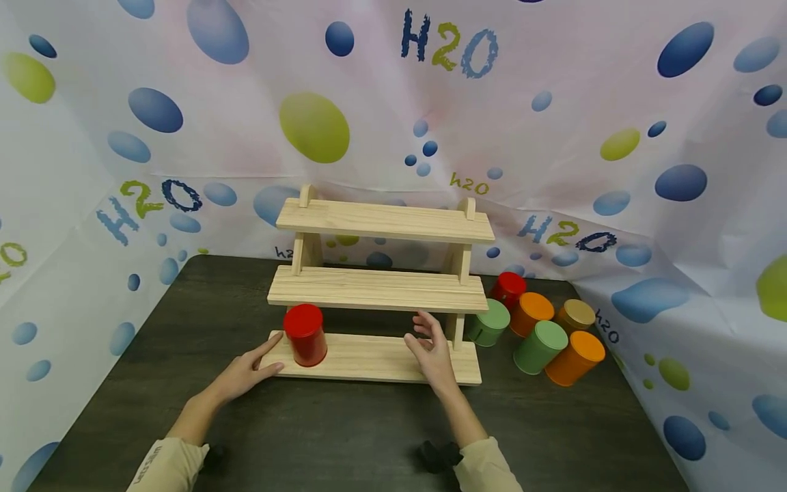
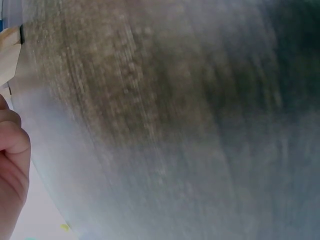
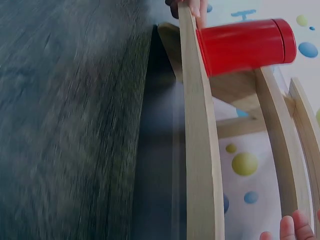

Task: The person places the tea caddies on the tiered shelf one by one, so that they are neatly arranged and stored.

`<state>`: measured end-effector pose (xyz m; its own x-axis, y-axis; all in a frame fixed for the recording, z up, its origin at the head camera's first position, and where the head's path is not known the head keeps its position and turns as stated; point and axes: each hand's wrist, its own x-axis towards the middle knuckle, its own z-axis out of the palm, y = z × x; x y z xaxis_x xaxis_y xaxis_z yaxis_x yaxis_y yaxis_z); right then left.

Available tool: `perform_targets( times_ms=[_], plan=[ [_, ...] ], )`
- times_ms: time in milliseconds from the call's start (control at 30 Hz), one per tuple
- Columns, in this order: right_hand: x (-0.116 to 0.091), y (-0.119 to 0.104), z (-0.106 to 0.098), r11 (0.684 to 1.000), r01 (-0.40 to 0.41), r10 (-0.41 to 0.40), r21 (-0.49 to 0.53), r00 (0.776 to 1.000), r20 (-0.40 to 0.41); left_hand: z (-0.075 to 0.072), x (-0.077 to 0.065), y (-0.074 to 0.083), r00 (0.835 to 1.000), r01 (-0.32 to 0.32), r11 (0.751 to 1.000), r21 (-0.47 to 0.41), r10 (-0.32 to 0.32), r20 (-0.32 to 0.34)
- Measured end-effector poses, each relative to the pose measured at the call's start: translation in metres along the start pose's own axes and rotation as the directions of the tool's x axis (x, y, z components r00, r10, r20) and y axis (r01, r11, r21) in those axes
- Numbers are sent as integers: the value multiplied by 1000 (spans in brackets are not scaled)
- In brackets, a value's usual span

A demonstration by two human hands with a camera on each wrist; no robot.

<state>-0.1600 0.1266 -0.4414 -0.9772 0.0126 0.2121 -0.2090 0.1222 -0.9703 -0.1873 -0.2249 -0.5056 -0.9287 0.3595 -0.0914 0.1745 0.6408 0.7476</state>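
Observation:
A three-tier wooden shelf point(image 1: 381, 357) stands on the dark table. On the left part of its lowest tier a red canister point(image 1: 305, 336) sits upright; the right wrist view shows the same red canister point(image 3: 245, 47) sideways. My left hand point(image 1: 236, 376) grips the left end of that lowest tier, thumb near the front edge; only part of the left hand point(image 2: 12, 165) shows in its own wrist view. In front of the lowest tier's right part, my right hand point(image 1: 435, 355) is raised with loosely bent fingers, holding nothing. Its fingertips point(image 3: 300, 225) appear low in the right wrist view.
Right of the shelf stands a group of canisters: a red one point(image 1: 509, 290), a gold one point(image 1: 575, 316), green ones point(image 1: 541, 348) and orange ones point(image 1: 574, 359). A patterned curtain point(image 1: 381, 123) hangs behind and beside the dark table point(image 1: 320, 437).

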Motion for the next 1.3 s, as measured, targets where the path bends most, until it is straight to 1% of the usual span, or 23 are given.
perform_targets(
  times_ms=[67,300,600,767,900,1033,1167,1233,1300],
  plan=[
    [-1,2,-5,1000,-1,1,9,1000,-21,0,0,-1,1000,-6,1000,2,6,4],
    [5,37,-30,1000,-8,9,11,994,-111,0,0,-2,1000,-2,1000,-6,2,3],
    [2,40,-48,1000,-15,19,17,973,-228,-3,-1,-2,1000,8,1000,0,-8,-9],
    [-3,44,-60,999,-29,32,16,953,-302,-1,-1,-1,1000,7,1000,-9,-7,6],
    [-6,46,-69,1000,-26,26,4,931,-364,0,0,0,1000,21,1000,-10,-21,10],
    [-7,49,-77,1000,-31,27,-1,904,-426,1,0,0,999,30,1000,-8,-30,13],
    [-10,53,-85,998,-55,38,-19,865,-501,1,1,0,999,28,1000,-9,-28,15],
    [-12,54,-87,997,-76,55,-17,837,-545,1,1,0,1000,26,1000,-12,-26,13],
    [-13,55,-89,996,-86,77,12,807,-586,1,1,0,1000,26,1000,-17,-26,12]
  ],
)
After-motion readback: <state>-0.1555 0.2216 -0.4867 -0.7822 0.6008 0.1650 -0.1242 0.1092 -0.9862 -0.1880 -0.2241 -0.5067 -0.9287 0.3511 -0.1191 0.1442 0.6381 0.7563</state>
